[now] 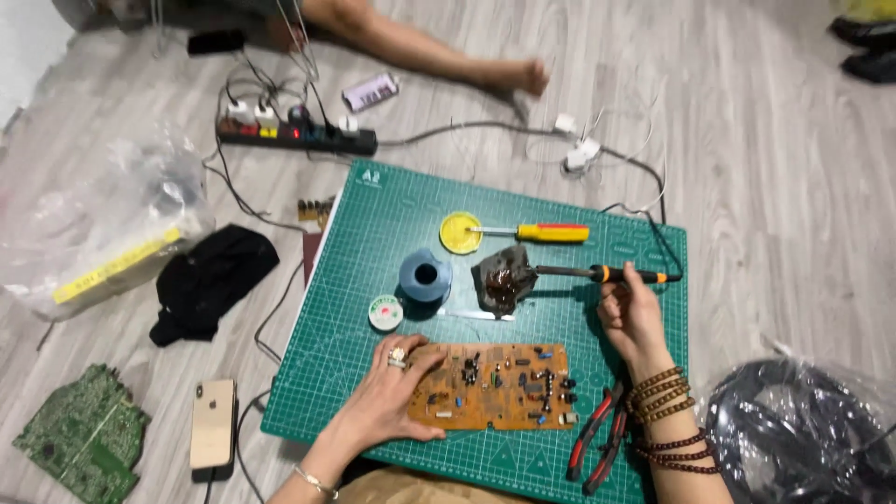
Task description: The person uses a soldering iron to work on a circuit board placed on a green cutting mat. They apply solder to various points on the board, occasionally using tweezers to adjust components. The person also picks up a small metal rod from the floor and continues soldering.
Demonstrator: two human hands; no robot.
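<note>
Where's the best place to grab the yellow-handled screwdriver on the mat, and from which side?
Grip the yellow handle, coming straight down from above. The screwdriver lies flat, its handle thick and free at the right, while its thin shaft tip rests over the yellow round tin.

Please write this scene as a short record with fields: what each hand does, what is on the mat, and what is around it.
left hand: left hand lies flat on the brown circuit board
right hand: right hand holds the soldering iron, tip at the dark block
on the mat: green cutting mat, yellow screwdriver, yellow tin, blue spool, red pliers
on the floor: phone, green circuit board, black cloth, power strip
</note>
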